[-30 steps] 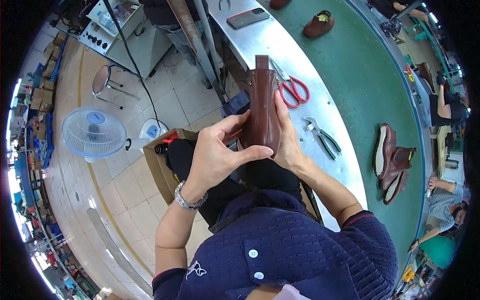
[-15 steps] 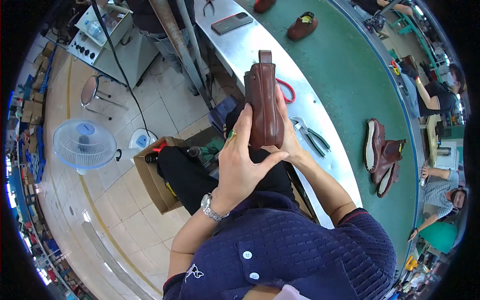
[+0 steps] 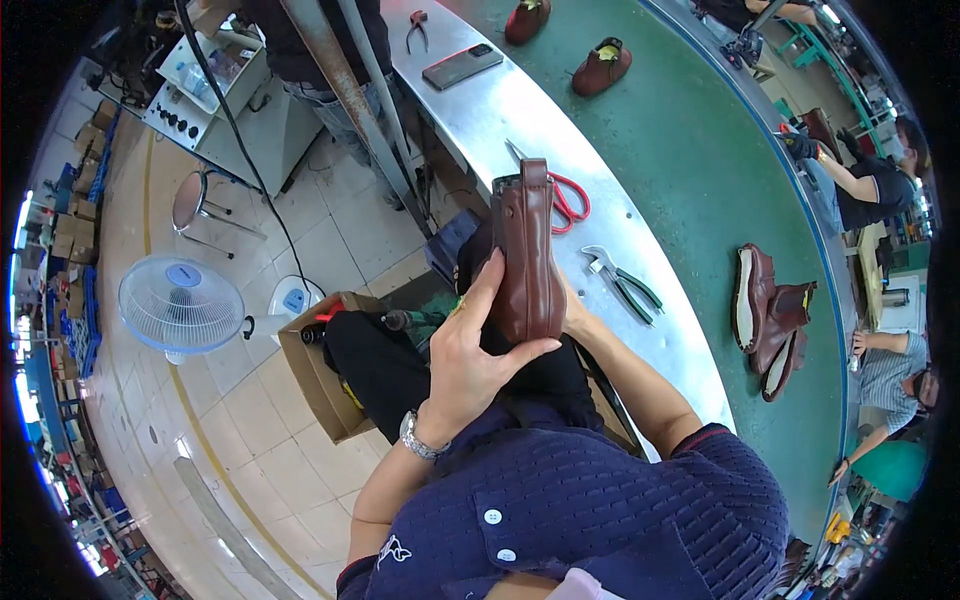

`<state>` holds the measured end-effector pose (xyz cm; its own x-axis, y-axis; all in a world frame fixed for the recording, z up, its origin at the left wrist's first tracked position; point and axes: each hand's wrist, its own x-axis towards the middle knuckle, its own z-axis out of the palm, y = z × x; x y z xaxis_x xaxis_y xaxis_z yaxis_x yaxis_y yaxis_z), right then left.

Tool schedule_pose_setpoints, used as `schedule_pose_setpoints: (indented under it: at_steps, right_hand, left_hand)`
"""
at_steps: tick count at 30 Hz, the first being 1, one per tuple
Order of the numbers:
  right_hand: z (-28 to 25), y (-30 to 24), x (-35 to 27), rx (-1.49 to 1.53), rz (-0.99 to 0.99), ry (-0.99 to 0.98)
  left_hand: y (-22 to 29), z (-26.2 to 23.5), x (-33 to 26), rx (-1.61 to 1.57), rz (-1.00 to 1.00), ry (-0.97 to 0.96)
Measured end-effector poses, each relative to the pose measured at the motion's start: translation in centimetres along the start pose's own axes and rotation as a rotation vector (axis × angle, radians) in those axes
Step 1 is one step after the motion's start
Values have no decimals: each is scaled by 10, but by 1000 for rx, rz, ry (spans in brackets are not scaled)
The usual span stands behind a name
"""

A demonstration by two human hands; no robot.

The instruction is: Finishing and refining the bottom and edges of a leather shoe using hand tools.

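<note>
A brown leather ankle boot (image 3: 532, 265) stands upright in front of me, its back seam toward me and its pull loop at the top. My left hand (image 3: 468, 338) is closed on the boot's left side, thumb across the bottom of the heel. On the other side my right hand (image 3: 574, 308) supports it, its fingers mostly hidden behind the leather. Just beyond the boot, red-handled scissors (image 3: 570, 205) lie on the metal bench (image 3: 610, 215). Pincers with green handles (image 3: 625, 283) rest to the right of my right hand.
A phone (image 3: 462, 66) and red-handled pliers (image 3: 417, 32) lie at the bench's far end. Brown boots (image 3: 770, 320) and shoes (image 3: 602, 68) sit on the green conveyor belt (image 3: 690, 200). To the left are a cardboard box (image 3: 315, 385), a fan (image 3: 182, 305) and a stool (image 3: 190, 200). Other people work nearby.
The boot and both hands have come lower in the picture, toward my body, and the boot tilts slightly. More of the scissors now shows past it. The view has shifted a little.
</note>
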<state>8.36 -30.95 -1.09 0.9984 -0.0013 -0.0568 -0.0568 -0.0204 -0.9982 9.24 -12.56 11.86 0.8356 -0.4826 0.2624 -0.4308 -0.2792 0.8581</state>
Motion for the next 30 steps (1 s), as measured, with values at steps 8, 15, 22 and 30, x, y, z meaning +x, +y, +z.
schedule_pose_setpoints:
  at_steps: [8, 15, 22, 30]
  right_hand:
    - [-3, -27, -7, 59, 76, 120]
    - [-111, -17, -4, 3, -16, 1062]
    - [-280, 37, 1, -715, 408, 1382]
    - [-260, -13, 62, -1618, 529, 914]
  left_hand:
    - [-2, -12, 3, -80, -71, -37]
    - [-60, -30, -46, -44, -370, 103]
    - [-109, -34, -118, 24, -621, 119]
    - [-111, -21, -117, 33, -740, 51]
